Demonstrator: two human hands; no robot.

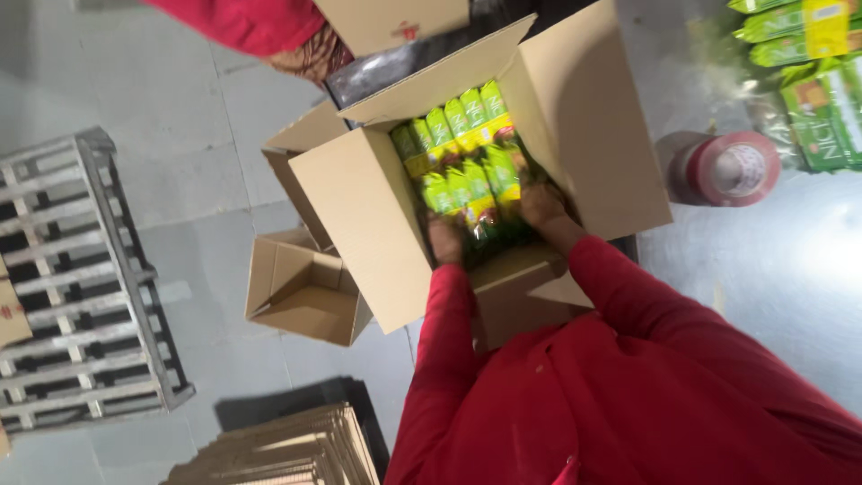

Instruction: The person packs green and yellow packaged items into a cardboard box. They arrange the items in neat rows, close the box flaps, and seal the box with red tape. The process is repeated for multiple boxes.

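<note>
- Inside the open box (377, 216), both hands are down among green and yellow packets (462, 153).
- Left hand (444, 238) lies at the near left of the packets, fingers curled on them; how firm the hold is, I cannot tell.
- Right hand (541, 205) presses on the near right packets, fingers bent over their ends.
- Packets stand in rows, long axis running from near to far, just beyond both hands.
- Both hands are about equally near to the front row.
- A tape roll (732, 166) lies well apart on the right; a smaller empty box (301, 292) sits to the left.
</note>
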